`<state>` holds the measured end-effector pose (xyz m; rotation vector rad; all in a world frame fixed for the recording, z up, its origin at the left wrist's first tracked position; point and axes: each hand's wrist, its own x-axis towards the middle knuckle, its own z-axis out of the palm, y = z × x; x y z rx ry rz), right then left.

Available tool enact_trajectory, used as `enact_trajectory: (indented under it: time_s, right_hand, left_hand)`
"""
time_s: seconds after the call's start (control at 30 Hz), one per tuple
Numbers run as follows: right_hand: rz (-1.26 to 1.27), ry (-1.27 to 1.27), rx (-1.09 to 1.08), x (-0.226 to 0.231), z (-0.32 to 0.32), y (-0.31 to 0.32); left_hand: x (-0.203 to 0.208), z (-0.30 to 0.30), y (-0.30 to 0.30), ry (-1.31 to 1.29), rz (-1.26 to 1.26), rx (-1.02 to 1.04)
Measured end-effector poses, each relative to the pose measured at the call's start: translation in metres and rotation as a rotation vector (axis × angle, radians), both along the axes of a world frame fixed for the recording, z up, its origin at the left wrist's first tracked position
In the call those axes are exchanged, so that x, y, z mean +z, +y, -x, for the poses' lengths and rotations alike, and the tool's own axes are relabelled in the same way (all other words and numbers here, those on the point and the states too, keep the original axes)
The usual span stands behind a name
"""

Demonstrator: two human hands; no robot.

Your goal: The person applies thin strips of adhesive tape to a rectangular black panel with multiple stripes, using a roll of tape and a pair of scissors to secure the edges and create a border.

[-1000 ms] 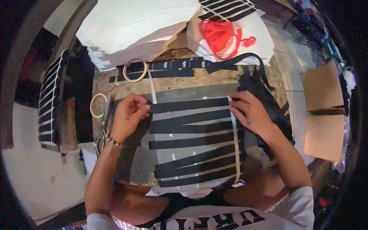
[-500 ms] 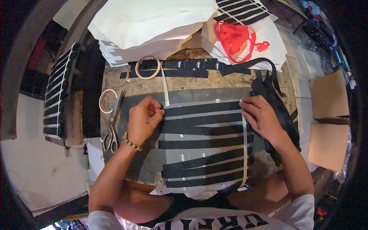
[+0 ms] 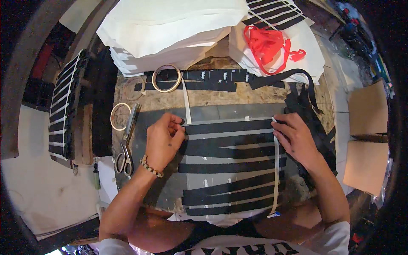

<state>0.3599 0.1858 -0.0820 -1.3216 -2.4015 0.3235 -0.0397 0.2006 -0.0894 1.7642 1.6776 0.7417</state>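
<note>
A row of black fabric strips lies crosswise on a dark grey board (image 3: pixel 155 185). My left hand (image 3: pixel 163 142) is closed in a pinch on the left end of the farthest black strip (image 3: pixel 229 127). At that strip's other end is my right hand (image 3: pixel 297 136), its thumb and fingertips pressed together on the strip's corner and the top of a narrow pale tape strip (image 3: pixel 276 178). This tape runs down across the right ends of the black strips. Some of the nearer strips (image 3: pixel 225 165) lie slanted, with light gaps between them.
Scissors (image 3: pixel 126 146) and a tape roll (image 3: pixel 111 117) lie left of the board. Another tape roll (image 3: pixel 154 80) with a hanging tail sits farther back. White sheets (image 3: pixel 170 25) are stacked behind, with red ribbon (image 3: pixel 265 46) on the right pile. Black fabric (image 3: pixel 304 104) is heaped at right.
The whole scene sits slightly lower and farther right in the picture. Both hands keep their hold at the two ends of the farthest black strip.
</note>
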Motion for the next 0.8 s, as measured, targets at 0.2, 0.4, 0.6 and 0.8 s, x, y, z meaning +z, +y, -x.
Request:
enact_trajectory:
  time_s: [0.2, 0.4, 0.6, 0.8]
  right_hand:
    - [0.018, 0.01, -0.017, -0.001, -0.001, 0.0]
    - [0.038, 0.03, -0.036, 0.0, 0.0, -0.001]
    - [0.027, 0.041, -0.021, 0.001, 0.0, -0.001]
    - [-0.04, 0.003, -0.026, 0.001, 0.001, -0.003]
  left_hand:
    - [0.0, -0.001, 0.001, -0.037, -0.002, 0.048]
    - [0.003, -0.002, 0.004, -0.021, 0.054, 0.067]
    - [-0.005, 0.007, 0.008, -0.086, 0.047, 0.063]
    - [0.008, 0.034, 0.047, 0.165, 0.001, -0.052]
